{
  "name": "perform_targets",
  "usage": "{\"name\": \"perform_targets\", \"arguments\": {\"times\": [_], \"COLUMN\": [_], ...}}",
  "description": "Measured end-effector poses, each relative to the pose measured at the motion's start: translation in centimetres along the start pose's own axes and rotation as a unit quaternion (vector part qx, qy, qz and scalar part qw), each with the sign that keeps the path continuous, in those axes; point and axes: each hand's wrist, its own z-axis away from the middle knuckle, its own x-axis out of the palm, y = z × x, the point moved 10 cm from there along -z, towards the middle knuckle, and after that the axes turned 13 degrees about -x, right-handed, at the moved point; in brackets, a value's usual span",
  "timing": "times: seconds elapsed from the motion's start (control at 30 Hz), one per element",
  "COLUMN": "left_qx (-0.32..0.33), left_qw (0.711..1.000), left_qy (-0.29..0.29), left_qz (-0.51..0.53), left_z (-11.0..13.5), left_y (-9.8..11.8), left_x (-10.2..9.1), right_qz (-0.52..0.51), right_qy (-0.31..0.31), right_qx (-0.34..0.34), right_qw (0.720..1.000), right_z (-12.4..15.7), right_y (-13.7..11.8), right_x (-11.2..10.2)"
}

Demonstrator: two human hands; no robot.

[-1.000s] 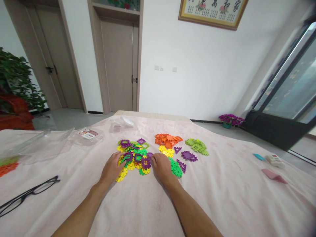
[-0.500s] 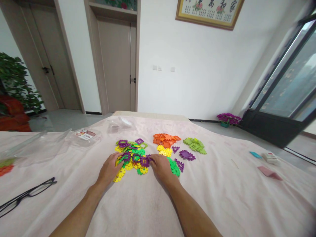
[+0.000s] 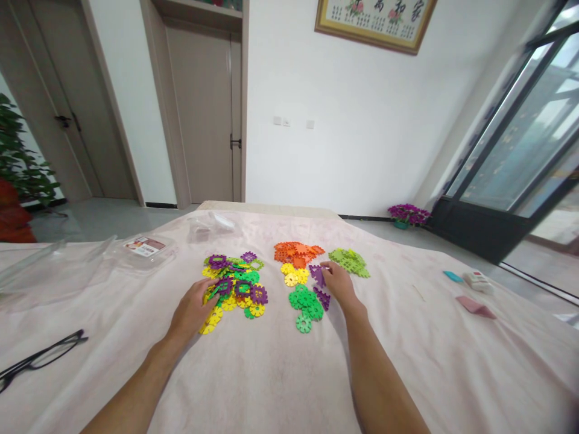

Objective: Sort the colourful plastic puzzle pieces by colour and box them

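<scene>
My left hand (image 3: 192,308) rests against the near-left side of a mixed pile of plastic building pieces (image 3: 233,303), thumb and fingers apart. Yellow and green notched discs lie in that pile with purple square frames (image 3: 259,294) on top. To the right, my right hand (image 3: 342,288) pinches a purple piece (image 3: 318,275) at its fingertips; its exact shape is partly hidden. Another purple triangular piece (image 3: 322,298) lies just below these fingers. Close by are sorted heaps: orange pieces (image 3: 296,252), yellow discs (image 3: 294,275), green discs (image 3: 306,302) and light green pieces (image 3: 349,261).
Clear plastic containers (image 3: 145,250) stand at the left, with black glasses (image 3: 45,355) nearer me. On the right lie a blue item (image 3: 453,276), a small white box (image 3: 478,281) and a pink cloth (image 3: 476,306). A pale pink cloth (image 3: 271,374) covers the table.
My right hand has moved right, from the edge of the mixed pile to the purple pieces, uncovering the green discs. My left hand stays at the pile. The view has shifted slightly.
</scene>
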Motion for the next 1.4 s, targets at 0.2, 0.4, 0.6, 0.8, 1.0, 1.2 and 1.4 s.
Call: {"name": "perform_targets", "arguments": {"times": [0.2,0.4,0.6,0.8,1.0,1.2,1.4], "left_qx": [0.006,0.013,0.012,0.012,0.016,0.016,0.02], "left_qw": [1.0,1.0,1.0,1.0,1.0,1.0,1.0], "left_qy": [-0.003,-0.007,-0.011,-0.007,-0.007,-0.01,-0.009], "left_qz": [-0.015,-0.018,-0.021,-0.02,-0.013,-0.014,-0.017], "left_z": [0.1,0.2,0.0,0.0,0.1,0.0,0.0], "left_y": [0.1,0.1,-0.1,-0.1,0.0,-0.2,0.0], "left_x": [0.1,0.3,0.5,0.4,0.4,0.5,0.5], "right_qz": [0.124,0.135,0.131,0.177,0.163,0.166,0.227], "right_qy": [-0.03,-0.107,-0.13,-0.072,-0.122,-0.118,-0.011], "right_qx": [-0.023,-0.05,-0.04,0.012,-0.074,-0.023,0.018], "right_qw": [0.992,0.984,0.982,0.981,0.976,0.979,0.974], "right_z": [0.7,1.6,1.9,2.1,1.9,2.1,1.8], "right_y": [0.7,-0.2,2.5,2.9,-1.4,-0.1,0.4], "right_x": [-0.8,2.1,1.5,-0.1,3.3,2.8,-0.7]}}
